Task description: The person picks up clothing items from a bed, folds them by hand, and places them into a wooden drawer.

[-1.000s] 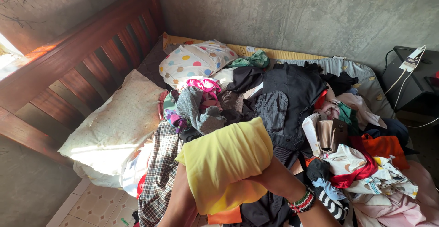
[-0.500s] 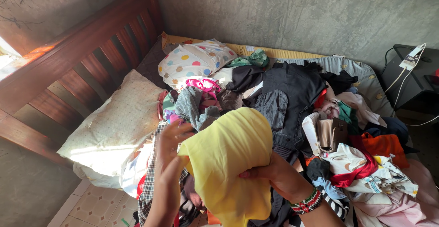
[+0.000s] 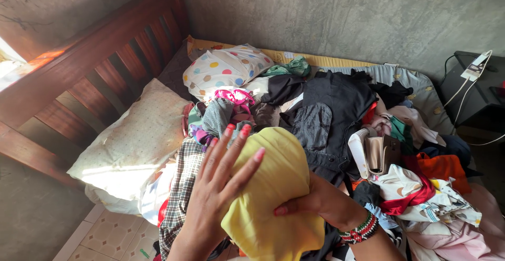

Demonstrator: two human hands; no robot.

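Yellow cloth [image 3: 273, 187] held up over clothes pile [image 3: 336, 114] on bed [image 3: 415, 90]: right hand [image 3: 310, 203] fingers clamp its lower edge, left hand [image 3: 218, 187] fingers spread flat vs. its side, w/ polka-dot pillow [image 3: 223, 69] behind.

Wooden bed [image 3: 79, 77] w/ two pillows [image 3: 134, 145], heaped mixed clothes [image 3: 336, 103] & beige purse [image 3: 374, 155].

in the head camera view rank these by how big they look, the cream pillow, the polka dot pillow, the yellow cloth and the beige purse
1. cream pillow, largest.
2 and 3. yellow cloth and polka dot pillow: the cloth looks bigger, but it is held up close to the camera, so their order is unsure.
4. beige purse, smallest.
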